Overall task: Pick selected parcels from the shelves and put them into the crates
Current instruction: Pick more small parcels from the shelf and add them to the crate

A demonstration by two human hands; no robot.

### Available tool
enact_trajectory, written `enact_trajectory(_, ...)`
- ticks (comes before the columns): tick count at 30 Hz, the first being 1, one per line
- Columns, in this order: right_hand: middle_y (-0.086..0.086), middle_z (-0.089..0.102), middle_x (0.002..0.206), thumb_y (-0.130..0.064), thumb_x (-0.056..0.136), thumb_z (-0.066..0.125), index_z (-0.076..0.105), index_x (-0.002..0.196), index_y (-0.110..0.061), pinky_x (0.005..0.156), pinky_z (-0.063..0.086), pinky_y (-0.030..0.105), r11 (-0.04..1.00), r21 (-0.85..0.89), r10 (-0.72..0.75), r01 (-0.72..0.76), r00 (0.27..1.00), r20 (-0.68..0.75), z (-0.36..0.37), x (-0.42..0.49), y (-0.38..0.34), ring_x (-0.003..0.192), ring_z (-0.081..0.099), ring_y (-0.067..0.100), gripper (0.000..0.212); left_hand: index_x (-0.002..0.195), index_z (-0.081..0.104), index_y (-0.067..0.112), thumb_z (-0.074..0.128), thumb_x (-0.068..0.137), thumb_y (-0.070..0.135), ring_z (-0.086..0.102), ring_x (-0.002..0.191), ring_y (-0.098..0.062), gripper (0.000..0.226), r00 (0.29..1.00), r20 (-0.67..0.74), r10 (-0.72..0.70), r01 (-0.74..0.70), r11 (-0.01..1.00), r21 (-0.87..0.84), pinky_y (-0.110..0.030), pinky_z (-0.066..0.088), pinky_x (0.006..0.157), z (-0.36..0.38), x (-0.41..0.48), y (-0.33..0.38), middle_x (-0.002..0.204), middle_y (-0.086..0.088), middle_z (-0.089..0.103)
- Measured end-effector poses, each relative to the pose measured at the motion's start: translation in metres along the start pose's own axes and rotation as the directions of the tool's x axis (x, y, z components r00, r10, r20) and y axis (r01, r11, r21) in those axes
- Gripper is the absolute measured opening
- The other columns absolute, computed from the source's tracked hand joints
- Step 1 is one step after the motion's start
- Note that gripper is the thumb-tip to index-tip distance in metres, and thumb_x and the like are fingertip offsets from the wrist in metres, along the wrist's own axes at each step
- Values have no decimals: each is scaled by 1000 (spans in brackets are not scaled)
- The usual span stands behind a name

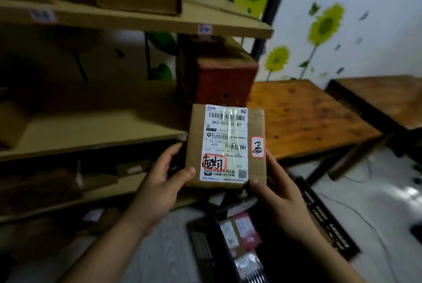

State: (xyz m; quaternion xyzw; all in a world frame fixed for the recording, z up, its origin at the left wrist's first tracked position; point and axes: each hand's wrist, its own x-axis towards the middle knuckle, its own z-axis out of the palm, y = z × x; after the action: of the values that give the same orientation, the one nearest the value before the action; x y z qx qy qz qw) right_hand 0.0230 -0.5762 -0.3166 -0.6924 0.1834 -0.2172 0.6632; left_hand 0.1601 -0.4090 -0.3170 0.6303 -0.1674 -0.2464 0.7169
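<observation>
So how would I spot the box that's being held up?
Find the tan shelves on the left, then look past their front corner, above the black crate on the floor. There the left hand and right hand hold a flat brown parcel. Unlike the red box behind it, it has a white label with two red-edged handwritten stickers.

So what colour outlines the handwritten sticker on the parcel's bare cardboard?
Red outline, white sticker on the parcel; head view.

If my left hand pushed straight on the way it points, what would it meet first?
The cardboard parcel the left hand holds; beyond, probably the red box, depth unclear.
</observation>
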Motion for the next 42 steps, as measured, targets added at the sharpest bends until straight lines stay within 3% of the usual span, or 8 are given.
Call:
enact_trajectory(7,-14,71,111,-5,94,49,44,132,-37,74,54,17,988,-10,152,-155,976,-156,-91,-83,19,99,68,4,50,115,45,46,65,87,18,38,125,-2,44,979,157,-131,121,990,68,-26,32,99,95,-48,-62,114,20,50)
enact_trajectory(11,-17,65,115,-8,96,52,36,134,-44,67,52,11,969,-139,180,-204,970,-165,-152,-109,42,89,67,-8,55,122,39,43,57,91,13,45,85,23,46,964,159,-214,200,975,97,-16,39,79,158,-75,-86,103,21,48)
enact_trajectory(14,-21,48,135,-25,91,63,14,140,-58,89,53,22,914,-352,182,-202,979,-88,-206,-124,61,110,56,-11,76,125,34,51,59,91,15,39,106,9,56,960,132,-249,227,961,157,-22,36,90,212,-92,-110,120,13,39)
enact_trajectory(18,-25,15,144,-44,85,66,2,137,-61,112,36,34,763,-634,224,-124,971,80,-273,-131,82,133,28,0,85,134,29,45,55,92,5,54,74,16,63,941,52,-334,327,939,109,-9,47,62,280,-113,-134,111,14,48)
enact_trajectory(24,-18,11,151,-40,88,64,10,149,-45,113,35,33,687,-710,370,-152,915,162,-316,-126,110,127,25,0,82,141,25,41,55,92,8,59,91,-8,66,881,26,-473,467,876,124,-36,48,83,318,-120,-177,108,17,54)
enact_trajectory(27,-16,8,155,-44,88,63,9,150,-45,112,35,33,671,-725,393,-152,903,174,-323,-121,138,126,25,0,82,146,22,36,57,92,13,47,126,-22,68,867,11,-498,485,849,210,-43,37,107,321,-112,-205,144,0,42)
enact_trajectory(33,-6,11,157,-49,90,59,6,154,-35,108,36,29,598,-794,492,-108,832,257,-343,-106,228,136,35,13,84,148,23,19,55,93,9,40,120,-10,65,852,-76,-518,516,807,287,-18,33,90,341,-102,-282,145,-1,40)
enact_trajectory(42,2,20,151,-53,85,62,4,153,-35,105,38,27,542,-840,637,-9,656,404,-371,-90,441,130,45,21,91,148,21,27,59,90,7,44,124,-6,72,785,-159,-599,610,702,368,-18,41,98,349,-97,-504,143,4,44)
